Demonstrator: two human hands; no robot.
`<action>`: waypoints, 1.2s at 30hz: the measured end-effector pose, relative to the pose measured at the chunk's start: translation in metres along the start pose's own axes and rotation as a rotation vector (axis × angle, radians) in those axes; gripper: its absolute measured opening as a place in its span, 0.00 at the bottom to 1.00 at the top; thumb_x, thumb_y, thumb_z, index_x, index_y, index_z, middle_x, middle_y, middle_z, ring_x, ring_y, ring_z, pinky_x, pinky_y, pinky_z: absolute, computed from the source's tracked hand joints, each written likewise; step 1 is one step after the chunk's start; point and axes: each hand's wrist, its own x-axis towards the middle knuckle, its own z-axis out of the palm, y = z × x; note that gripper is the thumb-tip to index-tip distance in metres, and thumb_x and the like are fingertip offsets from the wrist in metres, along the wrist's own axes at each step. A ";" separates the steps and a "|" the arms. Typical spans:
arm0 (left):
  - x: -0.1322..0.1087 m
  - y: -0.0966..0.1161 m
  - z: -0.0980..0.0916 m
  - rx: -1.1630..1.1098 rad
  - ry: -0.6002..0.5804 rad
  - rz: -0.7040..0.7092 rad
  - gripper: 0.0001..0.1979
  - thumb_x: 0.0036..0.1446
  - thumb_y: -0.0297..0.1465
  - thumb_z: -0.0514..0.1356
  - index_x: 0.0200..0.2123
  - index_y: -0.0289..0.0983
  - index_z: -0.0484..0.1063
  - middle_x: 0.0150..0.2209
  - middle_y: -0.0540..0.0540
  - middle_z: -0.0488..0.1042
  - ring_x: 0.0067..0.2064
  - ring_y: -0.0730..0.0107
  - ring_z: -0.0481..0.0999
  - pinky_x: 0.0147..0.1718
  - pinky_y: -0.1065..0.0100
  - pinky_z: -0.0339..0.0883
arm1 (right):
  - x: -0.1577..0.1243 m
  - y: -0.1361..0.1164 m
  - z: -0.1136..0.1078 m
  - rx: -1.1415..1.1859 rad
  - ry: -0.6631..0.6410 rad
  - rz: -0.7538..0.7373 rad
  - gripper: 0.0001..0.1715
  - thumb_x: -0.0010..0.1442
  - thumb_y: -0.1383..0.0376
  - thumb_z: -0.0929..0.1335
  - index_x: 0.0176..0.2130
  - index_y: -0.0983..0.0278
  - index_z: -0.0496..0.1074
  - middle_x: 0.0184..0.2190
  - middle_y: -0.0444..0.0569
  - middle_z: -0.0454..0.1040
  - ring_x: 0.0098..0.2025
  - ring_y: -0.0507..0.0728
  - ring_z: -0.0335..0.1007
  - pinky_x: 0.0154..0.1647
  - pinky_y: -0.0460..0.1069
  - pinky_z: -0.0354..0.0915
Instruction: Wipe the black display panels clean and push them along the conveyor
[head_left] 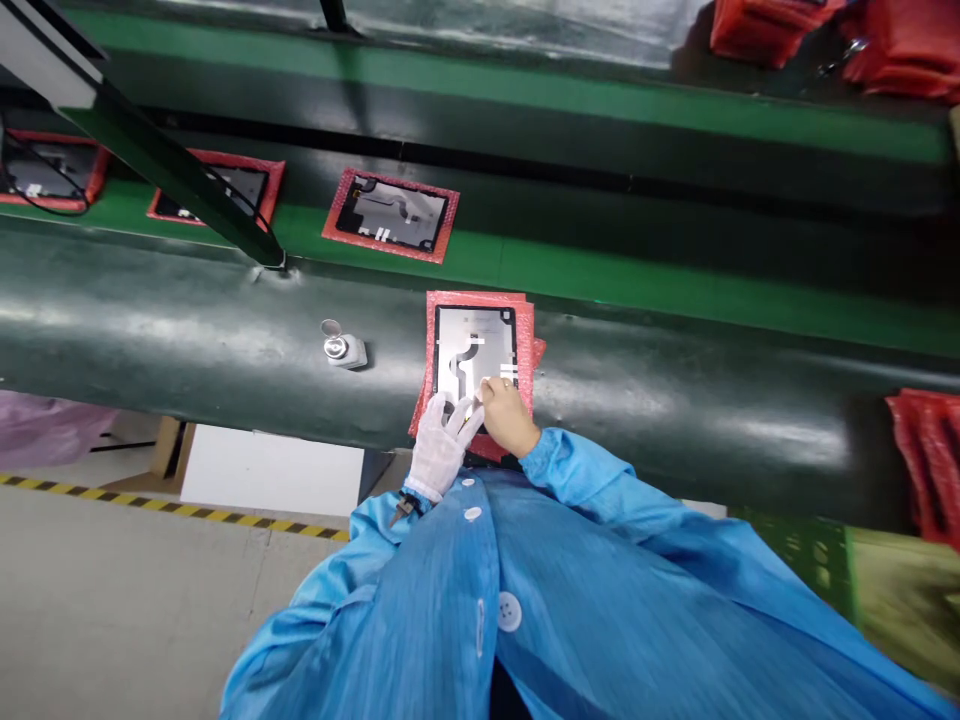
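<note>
In front of my body a flat, tablet-sized screen panel [491, 335] lies silver side up, with a black frame and a dark curved ribbon cable on it. Under it are stacked red bubble-wrap sleeves [525, 330]. My left hand [441, 440], in a white glove, rests on the panel's near left part with its fingers apart. Close beside it, my bare right hand [508, 415] is closed in a pinch over the near edge. A small white bit shows at its fingertips, too small to name.
A small bottle [347, 350] with its lid up stands left on the dark bench [637, 390]. Beyond, on the green strip, lies another panel [394, 212] on red wrap, with more panels further left. A slanted post [180, 185] rises there. Red sleeves [930, 455] hang over the right edge.
</note>
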 end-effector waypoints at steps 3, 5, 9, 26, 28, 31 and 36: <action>-0.008 -0.006 0.001 0.207 0.037 0.134 0.28 0.57 0.25 0.58 0.60 0.46 0.62 0.63 0.46 0.61 0.68 0.48 0.45 0.64 0.41 0.45 | 0.014 0.004 0.001 0.041 0.036 -0.145 0.20 0.62 0.76 0.56 0.47 0.71 0.71 0.38 0.58 0.68 0.41 0.61 0.61 0.47 0.56 0.62; -0.012 -0.009 0.004 0.389 0.098 0.219 0.27 0.57 0.26 0.57 0.61 0.44 0.62 0.63 0.46 0.62 0.67 0.45 0.46 0.63 0.41 0.49 | 0.037 0.004 0.000 0.059 0.011 -0.265 0.21 0.63 0.75 0.56 0.49 0.70 0.70 0.39 0.57 0.68 0.42 0.61 0.61 0.47 0.55 0.61; -0.014 -0.011 0.009 0.517 0.153 0.247 0.27 0.59 0.29 0.55 0.62 0.42 0.60 0.63 0.45 0.62 0.66 0.41 0.49 0.60 0.41 0.53 | 0.093 -0.007 -0.005 0.023 -0.091 -0.247 0.20 0.61 0.77 0.56 0.47 0.72 0.70 0.41 0.61 0.68 0.44 0.63 0.59 0.46 0.56 0.60; -0.013 -0.006 0.010 0.516 0.144 0.207 0.29 0.56 0.26 0.57 0.62 0.42 0.60 0.62 0.44 0.64 0.65 0.43 0.49 0.62 0.42 0.50 | 0.085 0.062 -0.031 -0.101 -0.072 0.084 0.23 0.63 0.74 0.53 0.48 0.75 0.69 0.44 0.64 0.67 0.46 0.65 0.59 0.48 0.57 0.57; -0.013 -0.005 0.010 0.523 0.159 0.214 0.29 0.55 0.26 0.58 0.61 0.41 0.61 0.61 0.44 0.64 0.65 0.41 0.50 0.61 0.41 0.52 | 0.080 0.058 -0.031 -0.116 -0.092 0.091 0.23 0.62 0.75 0.53 0.49 0.76 0.69 0.45 0.65 0.67 0.46 0.66 0.59 0.47 0.57 0.57; -0.012 -0.003 0.008 0.515 0.168 0.230 0.28 0.55 0.26 0.58 0.61 0.40 0.62 0.61 0.44 0.64 0.64 0.40 0.52 0.59 0.42 0.55 | 0.065 0.053 -0.030 -0.139 -0.112 0.050 0.24 0.61 0.76 0.54 0.51 0.77 0.68 0.45 0.65 0.67 0.45 0.65 0.59 0.47 0.57 0.58; -0.012 -0.002 0.006 0.506 0.142 0.222 0.30 0.54 0.24 0.58 0.61 0.40 0.60 0.61 0.43 0.64 0.64 0.42 0.52 0.60 0.42 0.54 | 0.070 0.062 -0.034 -0.174 -0.104 0.017 0.22 0.62 0.75 0.54 0.48 0.75 0.70 0.43 0.63 0.68 0.44 0.64 0.59 0.45 0.56 0.58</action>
